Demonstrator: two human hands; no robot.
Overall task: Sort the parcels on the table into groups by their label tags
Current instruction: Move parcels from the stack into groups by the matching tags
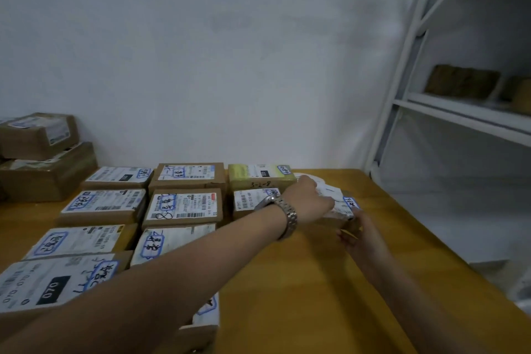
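Observation:
Several brown cardboard parcels with white labels and blue-outlined tags lie in rows on the yellow wooden table (287, 282). One small parcel (343, 205) with a blue tag sits apart at the right of the rows. My left hand (311, 200), a metal watch on its wrist, reaches across and grips that parcel from the top left. My right hand (355, 234) holds the same parcel at its near right corner. A green-topped parcel (260, 174) and a small labelled parcel (247, 201) lie just left of it.
Two larger brown boxes (43, 158) are stacked at the far left against the white wall. A white metal shelf rack (459, 112) stands to the right, with brown parcels on it. The table's right edge runs diagonally close to my right hand.

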